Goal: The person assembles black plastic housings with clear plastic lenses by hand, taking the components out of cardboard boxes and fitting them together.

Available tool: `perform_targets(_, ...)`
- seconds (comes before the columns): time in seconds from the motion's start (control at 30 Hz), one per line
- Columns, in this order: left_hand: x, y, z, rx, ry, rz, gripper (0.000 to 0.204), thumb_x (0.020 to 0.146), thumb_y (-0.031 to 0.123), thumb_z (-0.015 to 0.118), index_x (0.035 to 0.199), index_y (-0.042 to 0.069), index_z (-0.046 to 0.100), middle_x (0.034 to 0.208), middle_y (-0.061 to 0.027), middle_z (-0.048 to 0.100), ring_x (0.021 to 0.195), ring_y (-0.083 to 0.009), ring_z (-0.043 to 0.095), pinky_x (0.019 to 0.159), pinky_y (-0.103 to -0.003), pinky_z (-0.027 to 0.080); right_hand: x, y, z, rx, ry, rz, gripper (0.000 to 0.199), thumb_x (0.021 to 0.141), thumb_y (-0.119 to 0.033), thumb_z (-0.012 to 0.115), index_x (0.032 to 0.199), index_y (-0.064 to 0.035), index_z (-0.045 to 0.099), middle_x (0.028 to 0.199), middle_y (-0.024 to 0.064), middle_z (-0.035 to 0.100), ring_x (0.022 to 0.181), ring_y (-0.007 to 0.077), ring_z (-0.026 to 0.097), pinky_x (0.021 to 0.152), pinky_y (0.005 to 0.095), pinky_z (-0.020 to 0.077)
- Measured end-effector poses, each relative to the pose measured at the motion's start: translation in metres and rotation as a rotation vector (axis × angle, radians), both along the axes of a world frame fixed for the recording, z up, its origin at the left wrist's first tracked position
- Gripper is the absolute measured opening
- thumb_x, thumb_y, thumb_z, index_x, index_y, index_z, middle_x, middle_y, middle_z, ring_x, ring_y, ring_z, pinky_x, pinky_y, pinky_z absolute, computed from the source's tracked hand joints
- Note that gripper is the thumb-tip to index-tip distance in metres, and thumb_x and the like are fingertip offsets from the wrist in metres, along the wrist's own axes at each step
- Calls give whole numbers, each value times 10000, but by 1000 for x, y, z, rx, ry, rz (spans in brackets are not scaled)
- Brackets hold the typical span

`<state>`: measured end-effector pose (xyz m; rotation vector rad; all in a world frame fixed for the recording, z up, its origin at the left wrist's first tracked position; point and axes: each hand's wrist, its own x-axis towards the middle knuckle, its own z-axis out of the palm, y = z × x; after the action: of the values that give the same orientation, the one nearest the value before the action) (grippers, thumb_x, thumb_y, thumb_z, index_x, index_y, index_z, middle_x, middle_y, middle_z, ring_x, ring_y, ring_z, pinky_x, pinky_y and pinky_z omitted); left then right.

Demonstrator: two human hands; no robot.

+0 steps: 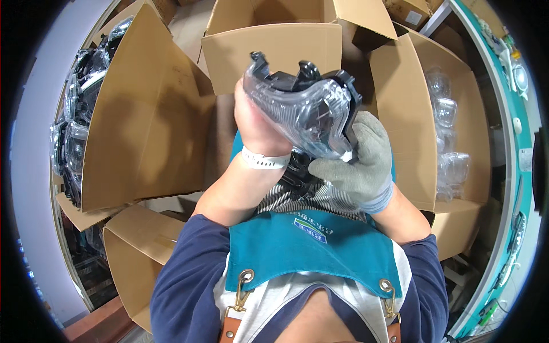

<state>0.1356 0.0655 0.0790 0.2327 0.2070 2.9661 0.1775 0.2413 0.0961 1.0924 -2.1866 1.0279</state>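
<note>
A headlight with a clear lens and black housing (pixel 306 108) is held up in front of my chest, tilted, its black brackets along the top. My bare left hand (pixel 256 123) grips it from its left end and underside; most of the fingers are hidden behind it. My right hand (pixel 363 160), in a grey glove, is closed around its lower right end, with the thumb stretched out below the lens. Under the headlight, black parts (pixel 297 166) and grey ribbed surfaces show near my lap, partly covered by my hands, so their kind is unclear.
At the left, several clear-and-black headlights (pixel 77 137) lie beyond a tall cardboard flap (pixel 146 120). An open carton (pixel 271 51) stands ahead. The right-hand carton (pixel 403 123) holds several clear lens covers (pixel 446 111). A teal-edged bench (pixel 517 188) runs along the far right.
</note>
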Motion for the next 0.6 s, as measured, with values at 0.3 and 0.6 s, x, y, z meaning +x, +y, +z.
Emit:
perform_targets(0.3, 10, -12, -3, -631, 244, 447, 460, 909, 458, 328, 714, 58, 441, 625, -71, 414, 624, -203, 352, 629, -341, 309, 5, -2, 24, -617, -824, 213, 152, 847, -14, 568, 997, 6, 569, 922, 61, 553, 851, 116, 523, 764, 245, 434)
perform_targets(0.6, 15, -3, -5, -709, 76, 611, 473, 919, 452, 297, 693, 51, 407, 628, -68, 398, 624, -195, 351, 631, -337, 309, 12, -9, 12, -805, -803, 103, 103, 905, -59, 536, 908, 24, 595, 877, 81, 567, 836, 152, 551, 779, 279, 440)
